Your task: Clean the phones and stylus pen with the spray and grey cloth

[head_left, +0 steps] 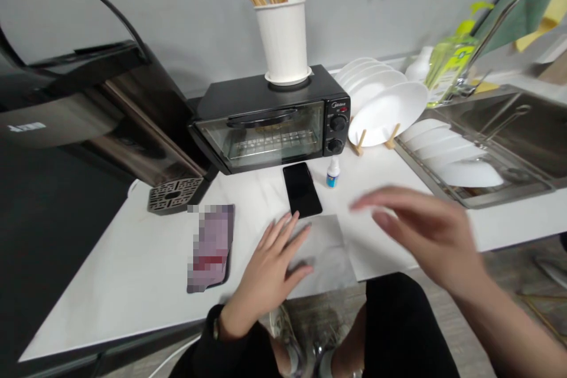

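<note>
My left hand (pixel 279 263) lies with fingers spread over the left part of a thin pale grey sheet (pixel 328 251) at the counter's front edge. Just beyond its fingertips is a black phone (pixel 303 190), lying flat with a dark screen. Raised over the counter to the right of the sheet, my right hand (pixel 427 233) is slightly blurred, thumb and fingers apart with nothing between them. A small white bottle with a blue label (pixel 332 172) stands upright beside the phone. Left of my left hand rests a second phone (pixel 211 248), its screen pixelated.
Behind the phones stands a black toaster oven (pixel 270 130) bearing a white cup (pixel 284 41) of chopsticks. A tall dark appliance (pixel 101 100) is at left. To the right are racked white plates (pixel 390 112), a green soap bottle (pixel 456 62) and a sink (pixel 514 153) holding white bowls.
</note>
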